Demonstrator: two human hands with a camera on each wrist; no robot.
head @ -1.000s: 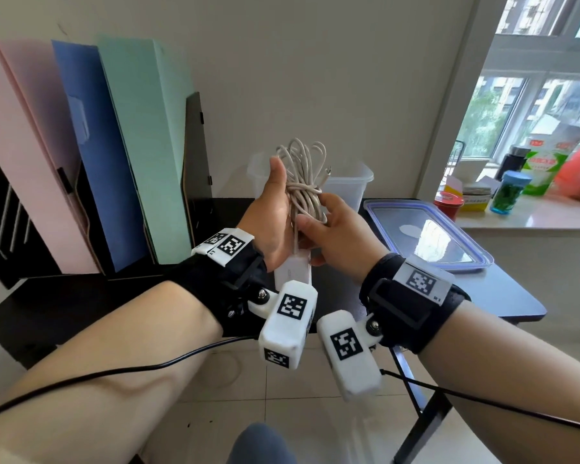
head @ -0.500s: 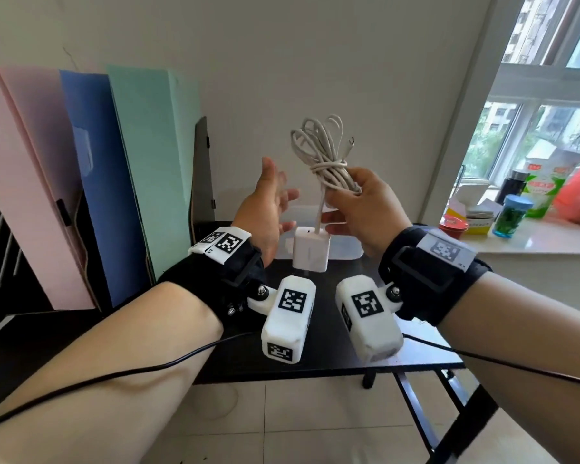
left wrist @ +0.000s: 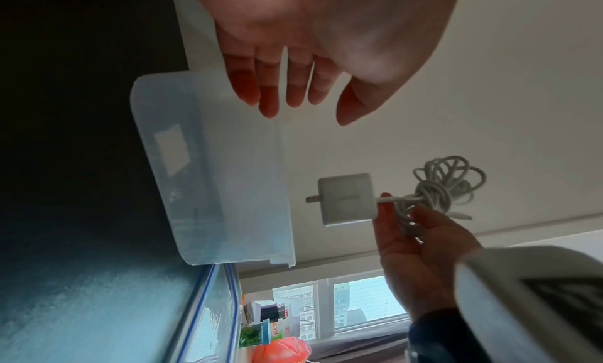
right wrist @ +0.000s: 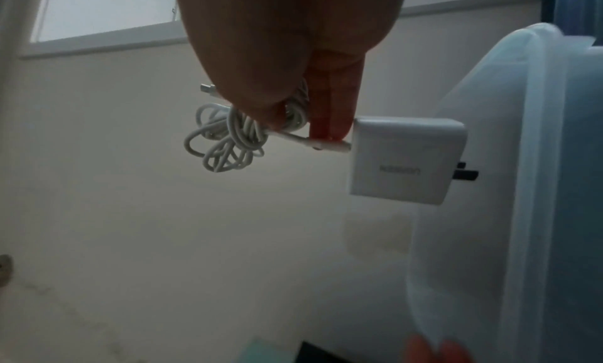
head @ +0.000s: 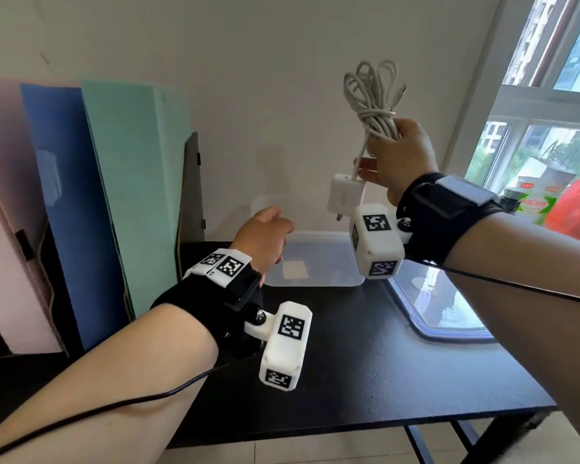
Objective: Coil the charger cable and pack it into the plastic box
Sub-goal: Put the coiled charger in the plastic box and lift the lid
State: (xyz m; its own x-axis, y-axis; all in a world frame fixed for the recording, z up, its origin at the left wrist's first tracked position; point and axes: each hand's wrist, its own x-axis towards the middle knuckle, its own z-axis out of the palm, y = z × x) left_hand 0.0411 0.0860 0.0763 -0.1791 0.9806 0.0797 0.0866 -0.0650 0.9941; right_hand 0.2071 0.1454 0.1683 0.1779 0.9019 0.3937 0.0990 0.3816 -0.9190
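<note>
Upper right in the head view, the right hand (head: 400, 155) grasps the coiled cable (head: 374, 98), adapter (head: 346, 194) dangling directly above the plastic box (head: 318, 259), while the left hand (head: 263, 241) hangs released beside it.

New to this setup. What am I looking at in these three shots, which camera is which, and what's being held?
No robot here: a person works with bare hands, wearing black wrist straps that carry white camera blocks with printed markers. The wide shot comes from a camera on the head; the other two look along each wrist and appear turned sideways.

The right hand grips a coiled white cable, raised above the desk, with the white charger plug hanging below it. The left hand holds nothing, fingers relaxed, near the clear plastic box.

The box stands open on the black desk, its blue-rimmed lid lying to its right. Coloured folders lean against the wall on the left.
</note>
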